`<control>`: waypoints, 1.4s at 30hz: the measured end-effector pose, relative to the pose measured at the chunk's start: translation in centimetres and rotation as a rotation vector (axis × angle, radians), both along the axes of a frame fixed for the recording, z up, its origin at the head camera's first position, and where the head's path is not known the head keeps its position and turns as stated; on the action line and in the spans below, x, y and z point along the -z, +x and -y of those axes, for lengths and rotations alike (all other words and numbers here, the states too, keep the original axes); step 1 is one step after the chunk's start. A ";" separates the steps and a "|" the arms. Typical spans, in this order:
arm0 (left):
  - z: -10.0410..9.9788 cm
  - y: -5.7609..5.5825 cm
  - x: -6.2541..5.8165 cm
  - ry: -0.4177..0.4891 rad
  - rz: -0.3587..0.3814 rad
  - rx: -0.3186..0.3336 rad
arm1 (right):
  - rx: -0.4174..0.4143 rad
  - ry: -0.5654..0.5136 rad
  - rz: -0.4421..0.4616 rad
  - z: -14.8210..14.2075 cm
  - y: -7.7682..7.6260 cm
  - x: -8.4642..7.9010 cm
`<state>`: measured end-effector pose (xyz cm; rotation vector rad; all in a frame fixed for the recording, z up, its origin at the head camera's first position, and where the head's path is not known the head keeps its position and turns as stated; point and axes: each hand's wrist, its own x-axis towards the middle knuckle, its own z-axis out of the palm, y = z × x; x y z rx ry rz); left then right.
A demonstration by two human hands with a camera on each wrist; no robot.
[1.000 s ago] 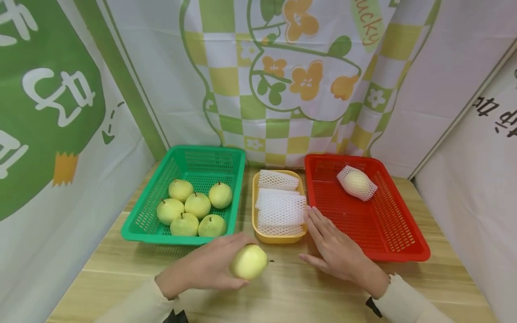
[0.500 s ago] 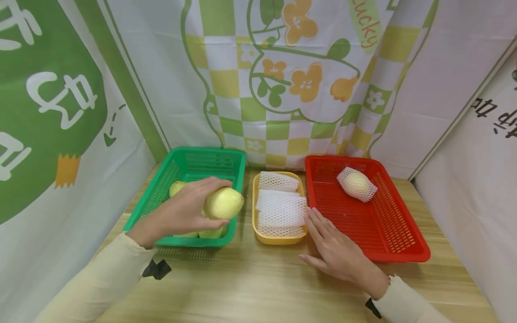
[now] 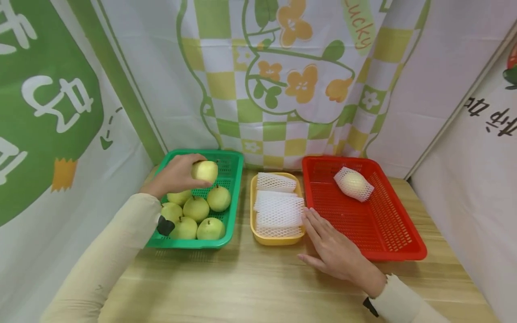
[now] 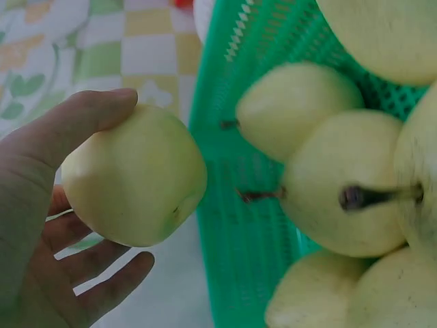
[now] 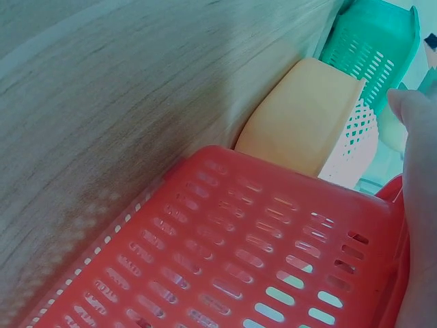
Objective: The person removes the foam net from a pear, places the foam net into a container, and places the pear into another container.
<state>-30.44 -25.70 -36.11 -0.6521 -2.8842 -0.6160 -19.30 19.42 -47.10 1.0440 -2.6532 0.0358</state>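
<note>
My left hand [image 3: 177, 175] grips a pale yellow-green pear [image 3: 205, 172] over the back part of the green basket [image 3: 233, 220]. In the left wrist view, thumb and fingers wrap one side of the pear [image 4: 136, 178]. Below it, several loose pears [image 3: 196, 208] with dark stems lie in the basket. My right hand [image 3: 335, 246] lies with straight fingers over the front left corner of the red basket [image 3: 408, 224], fingertips at the rim of a yellow tub [image 3: 276, 241]. White foam net sleeves [image 3: 279, 208] fill that tub.
A pear in a foam net [image 3: 354, 184] lies at the back of the red basket. All the containers stand on a wooden table [image 3: 242, 287]. Behind them hangs a checked curtain [image 3: 274, 130], with white cloth walls at both sides.
My left hand has carried the pear from in front of the green basket up and back to over its rear part. The right hand has stayed in place.
</note>
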 end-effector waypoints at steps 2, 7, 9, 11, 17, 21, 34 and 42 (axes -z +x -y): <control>0.5 -1.0 0.5 -0.017 0.028 -0.010 | 0.003 0.009 -0.002 0.0 0.0 0.0; 1.4 -3.4 2.0 -0.049 0.086 -0.031 | 0.007 0.014 -0.001 -0.1 0.0 0.0; 1.6 -4.1 2.5 -0.066 0.120 -0.051 | 0.002 0.009 -0.003 -0.1 0.0 -0.1; 1.7 -4.7 2.9 -0.085 0.161 -0.075 | 0.001 0.011 -0.001 -0.1 0.0 -0.2; 1.8 -5.6 3.6 -0.135 0.237 -0.082 | 0.011 0.019 0.013 0.1 0.0 -0.1; 1.5 -5.9 3.8 -0.159 0.292 -0.068 | 0.021 0.022 0.024 0.0 0.0 -0.1; 1.1 -5.5 4.3 -0.224 0.408 -0.109 | 0.017 0.034 -0.021 -0.2 -0.1 0.0; 1.0 -4.9 4.1 -0.232 0.492 -0.152 | 0.025 0.036 0.002 -0.2 -0.2 0.0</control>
